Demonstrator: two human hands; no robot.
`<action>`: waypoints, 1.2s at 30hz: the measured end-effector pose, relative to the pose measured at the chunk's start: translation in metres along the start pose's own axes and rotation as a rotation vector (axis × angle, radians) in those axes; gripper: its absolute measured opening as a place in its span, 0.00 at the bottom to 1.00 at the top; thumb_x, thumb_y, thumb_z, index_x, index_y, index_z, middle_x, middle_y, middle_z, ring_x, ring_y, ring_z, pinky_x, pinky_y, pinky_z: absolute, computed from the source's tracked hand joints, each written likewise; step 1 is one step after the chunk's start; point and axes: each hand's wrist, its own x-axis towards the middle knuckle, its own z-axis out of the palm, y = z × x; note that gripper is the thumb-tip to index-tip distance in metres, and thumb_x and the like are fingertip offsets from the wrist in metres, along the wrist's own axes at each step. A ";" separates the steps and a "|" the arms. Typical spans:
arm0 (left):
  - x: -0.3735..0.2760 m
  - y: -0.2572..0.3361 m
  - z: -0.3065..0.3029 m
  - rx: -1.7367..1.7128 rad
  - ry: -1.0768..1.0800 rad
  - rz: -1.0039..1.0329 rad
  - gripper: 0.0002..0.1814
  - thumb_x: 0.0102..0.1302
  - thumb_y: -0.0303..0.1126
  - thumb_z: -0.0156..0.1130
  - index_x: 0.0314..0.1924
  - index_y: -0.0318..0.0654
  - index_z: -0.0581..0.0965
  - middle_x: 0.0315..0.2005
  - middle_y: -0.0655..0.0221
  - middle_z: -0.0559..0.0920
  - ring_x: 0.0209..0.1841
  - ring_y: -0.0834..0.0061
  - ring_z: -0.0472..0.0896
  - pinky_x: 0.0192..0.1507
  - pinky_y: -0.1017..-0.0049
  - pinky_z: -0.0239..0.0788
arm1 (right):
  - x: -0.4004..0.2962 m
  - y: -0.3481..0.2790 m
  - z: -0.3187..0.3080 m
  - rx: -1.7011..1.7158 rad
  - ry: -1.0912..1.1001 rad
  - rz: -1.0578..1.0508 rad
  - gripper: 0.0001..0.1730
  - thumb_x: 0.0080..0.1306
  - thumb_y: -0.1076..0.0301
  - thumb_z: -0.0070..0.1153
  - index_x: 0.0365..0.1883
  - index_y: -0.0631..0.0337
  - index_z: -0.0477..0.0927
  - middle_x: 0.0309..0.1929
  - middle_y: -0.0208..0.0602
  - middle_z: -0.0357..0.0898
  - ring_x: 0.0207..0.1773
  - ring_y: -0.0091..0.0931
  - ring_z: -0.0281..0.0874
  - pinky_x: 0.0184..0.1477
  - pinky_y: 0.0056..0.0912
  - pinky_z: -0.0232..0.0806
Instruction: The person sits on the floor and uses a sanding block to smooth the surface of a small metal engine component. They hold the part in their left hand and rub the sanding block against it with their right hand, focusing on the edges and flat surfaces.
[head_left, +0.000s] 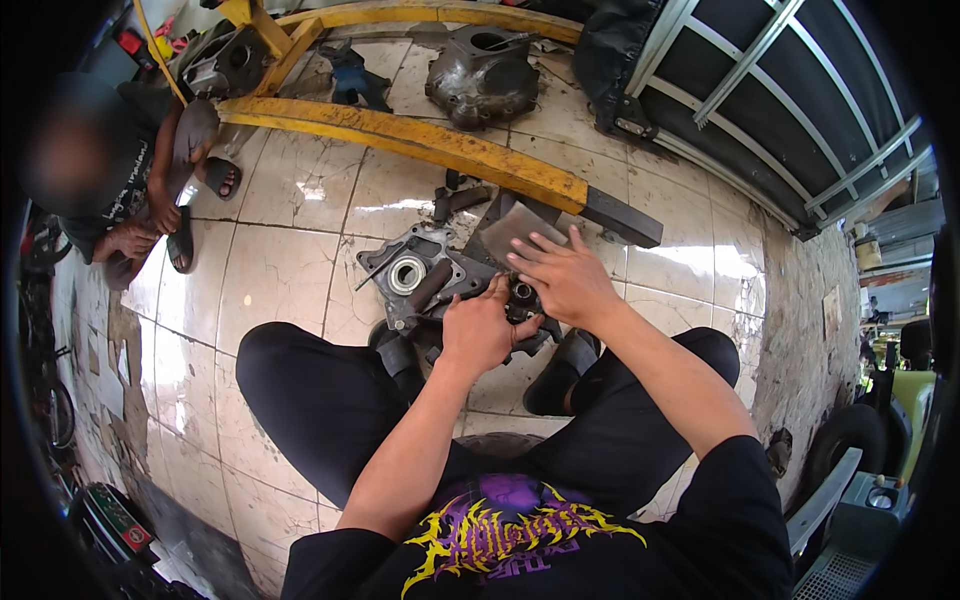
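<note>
A grey cast-metal housing (469, 274) rests low between my feet, with a ring bearing (406, 275) in its left part. My left hand (480, 326) grips a dark metal part with a small round bore (523, 291) at the housing's right side, fingers on top and thumb to the right. My right hand (574, 281) is just beyond that bore, fingers spread over the edge of a worn grey-brown sheet (521, 231). Its thumb is hidden, so whether it pinches the sheet is unclear. A dark cylindrical piece (430, 282) lies across the housing beside the bearing.
A yellow steel beam (405, 146) with a dark end crosses the floor just beyond the work. Behind it sit a large metal casing (484, 79) and a blue-and-black part (352, 75). A person (124, 180) crouches at left. A metal-framed black panel (765, 97) stands at right.
</note>
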 end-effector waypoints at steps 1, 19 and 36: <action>0.000 0.000 0.001 -0.007 0.012 0.007 0.54 0.64 0.73 0.65 0.72 0.29 0.74 0.69 0.57 0.81 0.59 0.56 0.88 0.72 0.40 0.67 | -0.009 0.004 -0.002 -0.005 0.005 -0.001 0.22 0.80 0.57 0.52 0.69 0.41 0.83 0.75 0.22 0.78 0.79 0.32 0.72 0.79 0.76 0.53; 0.001 0.001 0.006 0.048 0.112 0.046 0.52 0.66 0.70 0.66 0.70 0.26 0.75 0.53 0.52 0.88 0.51 0.54 0.90 0.65 0.44 0.73 | -0.024 -0.009 -0.019 0.160 0.239 0.324 0.22 0.81 0.60 0.52 0.68 0.58 0.82 0.71 0.42 0.80 0.74 0.39 0.78 0.74 0.56 0.68; -0.002 -0.001 0.001 0.013 0.036 0.026 0.53 0.65 0.71 0.65 0.72 0.27 0.74 0.65 0.54 0.84 0.57 0.55 0.89 0.70 0.40 0.68 | -0.039 -0.026 0.012 0.087 0.120 0.253 0.25 0.78 0.63 0.53 0.72 0.56 0.79 0.77 0.39 0.75 0.78 0.41 0.73 0.71 0.59 0.71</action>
